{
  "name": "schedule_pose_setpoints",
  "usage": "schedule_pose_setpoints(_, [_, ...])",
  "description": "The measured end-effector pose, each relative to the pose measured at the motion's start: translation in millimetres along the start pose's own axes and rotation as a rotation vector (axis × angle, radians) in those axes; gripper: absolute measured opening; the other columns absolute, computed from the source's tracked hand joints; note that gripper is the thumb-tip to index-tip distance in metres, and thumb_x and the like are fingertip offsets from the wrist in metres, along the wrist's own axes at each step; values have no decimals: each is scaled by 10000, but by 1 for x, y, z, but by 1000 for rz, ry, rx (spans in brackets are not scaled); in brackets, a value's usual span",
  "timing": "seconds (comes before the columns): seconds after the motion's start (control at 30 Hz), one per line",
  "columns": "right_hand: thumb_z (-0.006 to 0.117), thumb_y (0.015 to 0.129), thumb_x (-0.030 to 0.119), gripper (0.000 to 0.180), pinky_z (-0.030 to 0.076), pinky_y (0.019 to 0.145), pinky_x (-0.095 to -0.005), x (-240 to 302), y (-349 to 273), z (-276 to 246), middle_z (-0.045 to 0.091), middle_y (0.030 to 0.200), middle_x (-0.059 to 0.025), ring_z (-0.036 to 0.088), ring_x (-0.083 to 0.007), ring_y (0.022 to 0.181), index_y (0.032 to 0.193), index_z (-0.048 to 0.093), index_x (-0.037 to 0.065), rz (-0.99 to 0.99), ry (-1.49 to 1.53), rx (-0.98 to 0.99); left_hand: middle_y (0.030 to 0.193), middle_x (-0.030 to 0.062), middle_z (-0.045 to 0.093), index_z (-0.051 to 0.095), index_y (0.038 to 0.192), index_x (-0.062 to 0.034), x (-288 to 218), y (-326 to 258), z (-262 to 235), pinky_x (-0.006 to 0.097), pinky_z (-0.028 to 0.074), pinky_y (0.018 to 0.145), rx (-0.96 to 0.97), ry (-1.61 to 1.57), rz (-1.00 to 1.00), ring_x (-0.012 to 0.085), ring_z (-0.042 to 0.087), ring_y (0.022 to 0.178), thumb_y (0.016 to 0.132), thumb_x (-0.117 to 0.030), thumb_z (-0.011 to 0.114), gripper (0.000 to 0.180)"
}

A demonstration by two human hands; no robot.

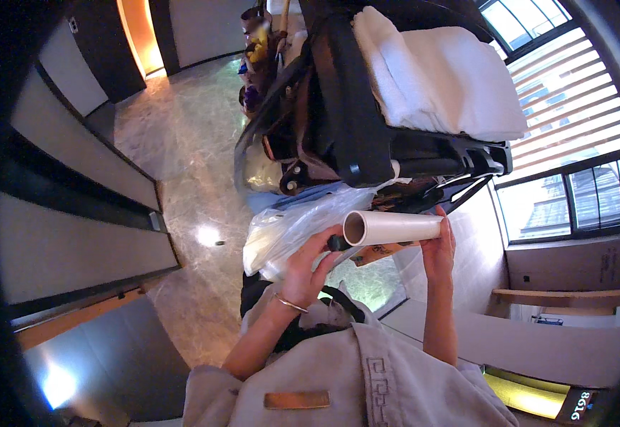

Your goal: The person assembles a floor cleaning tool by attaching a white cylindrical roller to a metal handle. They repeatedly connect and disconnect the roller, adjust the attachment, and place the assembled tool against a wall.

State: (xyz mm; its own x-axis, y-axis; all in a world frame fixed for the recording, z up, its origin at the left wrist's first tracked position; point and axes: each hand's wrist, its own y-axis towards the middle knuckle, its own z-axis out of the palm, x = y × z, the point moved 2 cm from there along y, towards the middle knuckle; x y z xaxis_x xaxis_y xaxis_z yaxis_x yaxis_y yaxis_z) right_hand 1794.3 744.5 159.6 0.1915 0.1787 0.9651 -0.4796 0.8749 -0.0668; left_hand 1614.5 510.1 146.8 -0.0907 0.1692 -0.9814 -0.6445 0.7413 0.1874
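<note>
A white roll (401, 229) with a hollow brown core lies sideways in front of me, its open end facing left. My right hand (438, 248) is closed around the roll's right end. At the other end, the fingers of my left hand (310, 269) close on a small black round-ended piece (337, 243), right against the roll's rim; its kind cannot be made out. Just beyond my left hand hangs a clear plastic bag (303, 224) with pale contents. A brown printed packet (381, 255) shows partly under the roll.
A black cart (356, 107) stands ahead, with folded white towels (445, 82) on top and bottles (253, 53) at its left side. Marble floor (189, 171) runs along the left, beside a panelled wall (89, 142). Slatted windows (566, 99) are on the right.
</note>
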Motion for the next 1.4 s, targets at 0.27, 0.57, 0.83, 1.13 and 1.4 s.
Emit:
schedule_pose_setpoints(0.27, [522,909,373,575,408,941,-353,41,-12,11,500,1204,-146,496,-213,1075,1350,352,46,-192,-170,78,1154,114,595,483,1250,-35,3,4,-17,304,476,878,-57,-74,-47,199,580,1060,850,13,539,407])
schedule_pose_setpoints(0.57, [484,928,336,517,421,916,-353,39,-42,109,509,1195,-111,527,-205,1036,1343,355,55,-196,-29,89,1184,109,575,470,1293,-73,43,23,-47,329,497,830,-81,-87,-89,225,590,1025,808,-97,661,522])
schedule_pose_setpoints(0.83, [534,883,327,509,453,870,-392,-36,-67,217,476,1180,-166,557,-254,977,1257,378,19,-453,-192,337,986,108,622,602,1058,-52,163,-87,-126,371,472,806,-366,710,-31,253,588,922,835,-116,560,236])
schedule_pose_setpoints(1.13, [565,837,152,457,420,888,-350,-253,-58,322,510,1152,-144,547,-213,986,1242,400,22,-62,-400,303,809,30,627,636,920,-23,394,-158,-352,248,479,682,-890,-15,-639,124,572,711,765,-51,681,164])
schedule_pose_setpoints(1.4, [532,782,65,450,396,921,-334,-450,30,403,522,1115,-119,509,-205,1003,1217,425,25,257,-693,-12,972,114,529,594,1049,-104,630,-24,-541,372,484,703,-514,695,-860,271,580,763,723,-4,663,348])
